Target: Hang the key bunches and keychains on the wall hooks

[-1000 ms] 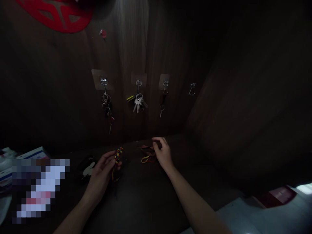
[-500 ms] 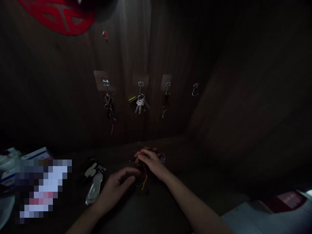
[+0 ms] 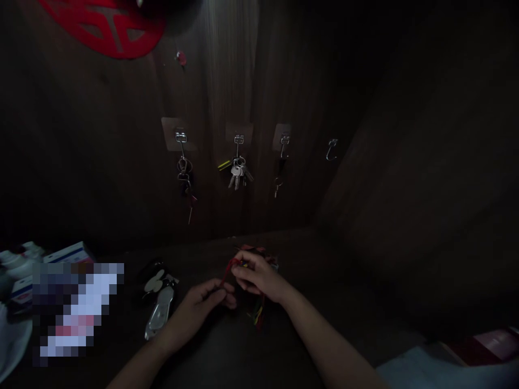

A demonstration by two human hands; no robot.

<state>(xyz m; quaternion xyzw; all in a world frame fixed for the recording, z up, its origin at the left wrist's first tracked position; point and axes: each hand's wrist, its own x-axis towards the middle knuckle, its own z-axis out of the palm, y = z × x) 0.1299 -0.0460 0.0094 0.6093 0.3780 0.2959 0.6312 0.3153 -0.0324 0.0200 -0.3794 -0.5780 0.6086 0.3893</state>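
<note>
Left hand [image 3: 208, 297]: closed, pinching the red cord [image 3: 227, 272]; right hand [image 3: 256, 275]: fingers curled, gripping the same cord, with multicolored strings [image 3: 258, 317] showing below the palm

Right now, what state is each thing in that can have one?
Left hand, pinching
Right hand, gripping
Red cord, held between both hands
Colored strands, trailing below the right hand
Left key set, hanging
Middle key bunch, hanging
Right key, hanging
Silver object, lying flat
</note>
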